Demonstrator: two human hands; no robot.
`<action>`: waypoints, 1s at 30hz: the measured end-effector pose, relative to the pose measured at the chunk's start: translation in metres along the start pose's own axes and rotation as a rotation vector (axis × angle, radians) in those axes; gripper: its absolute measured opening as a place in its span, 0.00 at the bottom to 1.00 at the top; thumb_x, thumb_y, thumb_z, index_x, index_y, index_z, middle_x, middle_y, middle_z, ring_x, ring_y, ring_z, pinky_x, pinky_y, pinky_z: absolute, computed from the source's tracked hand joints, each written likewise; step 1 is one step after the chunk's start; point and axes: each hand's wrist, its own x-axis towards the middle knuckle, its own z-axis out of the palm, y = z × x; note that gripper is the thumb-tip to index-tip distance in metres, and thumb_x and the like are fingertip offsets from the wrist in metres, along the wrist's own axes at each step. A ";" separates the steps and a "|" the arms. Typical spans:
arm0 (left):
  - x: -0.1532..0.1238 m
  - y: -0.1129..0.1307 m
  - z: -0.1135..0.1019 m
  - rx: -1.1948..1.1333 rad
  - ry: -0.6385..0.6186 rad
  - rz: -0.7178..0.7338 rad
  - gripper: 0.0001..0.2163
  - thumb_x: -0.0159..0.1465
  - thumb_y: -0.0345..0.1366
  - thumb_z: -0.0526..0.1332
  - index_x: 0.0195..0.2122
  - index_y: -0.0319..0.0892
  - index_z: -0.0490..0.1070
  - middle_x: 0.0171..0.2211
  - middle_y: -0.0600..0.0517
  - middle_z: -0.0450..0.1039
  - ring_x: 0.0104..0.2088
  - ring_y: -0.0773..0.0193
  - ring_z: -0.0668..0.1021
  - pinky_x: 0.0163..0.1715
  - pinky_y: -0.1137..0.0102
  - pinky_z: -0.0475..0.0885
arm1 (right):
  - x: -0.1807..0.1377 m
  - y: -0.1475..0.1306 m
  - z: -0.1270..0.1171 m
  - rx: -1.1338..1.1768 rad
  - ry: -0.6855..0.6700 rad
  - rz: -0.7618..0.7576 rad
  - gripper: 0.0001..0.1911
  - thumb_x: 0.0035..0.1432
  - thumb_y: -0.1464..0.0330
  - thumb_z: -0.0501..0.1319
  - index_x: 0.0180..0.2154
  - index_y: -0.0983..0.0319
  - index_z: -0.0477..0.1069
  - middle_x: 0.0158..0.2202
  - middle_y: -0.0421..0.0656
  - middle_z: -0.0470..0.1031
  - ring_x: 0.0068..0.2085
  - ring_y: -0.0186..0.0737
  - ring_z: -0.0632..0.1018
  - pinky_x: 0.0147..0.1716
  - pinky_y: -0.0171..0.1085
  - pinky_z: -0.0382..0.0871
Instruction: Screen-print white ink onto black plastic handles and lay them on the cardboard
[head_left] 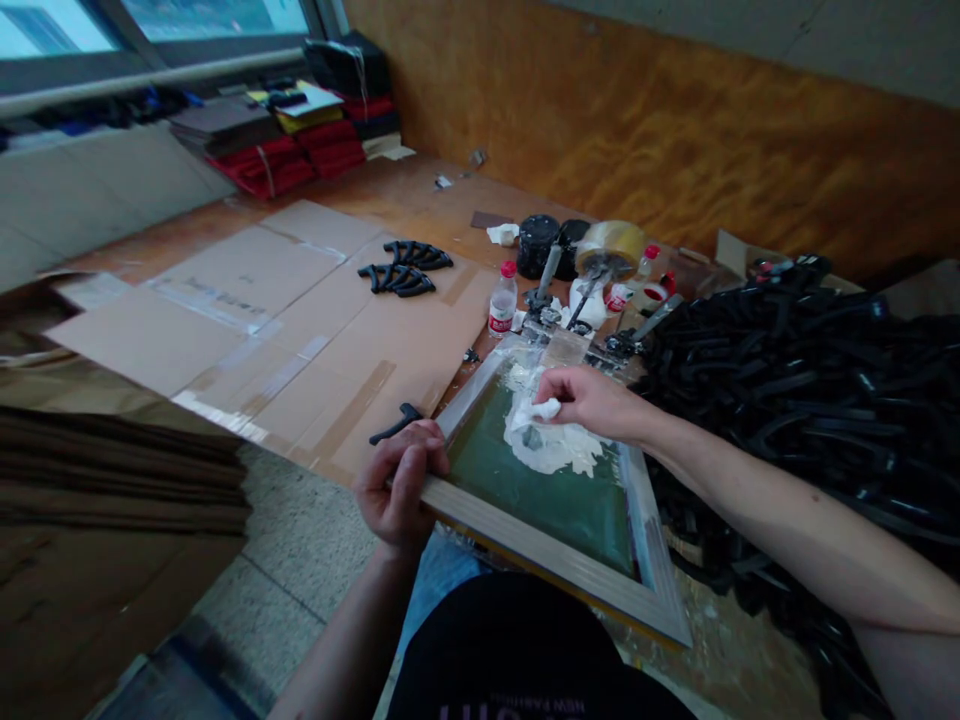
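Observation:
My left hand (pixel 405 480) is closed around the near left corner of a screen printing frame (pixel 555 548), which has pale edges and green mesh. Just beyond those fingers a black curved plastic piece (pixel 394 426) lies at the cardboard's edge; whether the hand touches it I cannot tell. Over the mesh, my right hand (pixel 589 400) pinches a crumpled white wipe (pixel 546 409). The wipe meets a patch of whitish paste (pixel 551 450) smeared across the mesh. Metal clamps (pixel 551 310) stand at the frame's far edge.
A large heap of black plastic pieces (pixel 810 400) rises at the right. A red-capped bottle (pixel 502 300) and tape rolls (pixel 611 245) stand behind the frame. Flat cardboard (pixel 300 300) at the left bears several black pieces (pixel 409 268). Stacked cardboard (pixel 112 520) fills the lower left.

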 end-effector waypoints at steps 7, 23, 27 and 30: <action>-0.003 -0.003 -0.004 0.023 -0.003 0.005 0.08 0.62 0.29 0.57 0.32 0.38 0.76 0.20 0.53 0.70 0.24 0.65 0.73 0.36 0.62 0.69 | 0.004 0.012 -0.012 0.301 0.162 0.114 0.14 0.35 0.65 0.68 0.26 0.62 0.67 0.22 0.34 0.68 0.24 0.30 0.67 0.25 0.31 0.56; -0.004 0.000 0.000 0.029 0.031 -0.011 0.08 0.62 0.30 0.56 0.30 0.39 0.75 0.20 0.53 0.71 0.23 0.66 0.72 0.37 0.62 0.70 | 0.008 0.031 0.020 -0.655 0.163 -0.073 0.18 0.46 0.82 0.56 0.33 0.62 0.80 0.35 0.45 0.81 0.40 0.41 0.79 0.43 0.36 0.66; -0.003 0.000 0.001 0.032 0.028 0.008 0.08 0.62 0.30 0.56 0.30 0.39 0.75 0.19 0.54 0.70 0.23 0.67 0.72 0.36 0.63 0.69 | 0.004 0.028 0.022 -0.705 0.102 -0.117 0.18 0.45 0.83 0.55 0.32 0.63 0.80 0.34 0.45 0.81 0.39 0.40 0.78 0.42 0.35 0.66; -0.002 0.000 0.002 0.029 0.028 0.008 0.09 0.62 0.29 0.56 0.30 0.39 0.75 0.20 0.54 0.70 0.23 0.67 0.72 0.35 0.63 0.69 | -0.002 0.028 0.024 -0.691 0.089 -0.192 0.19 0.44 0.85 0.54 0.31 0.63 0.79 0.32 0.45 0.80 0.37 0.40 0.77 0.40 0.35 0.65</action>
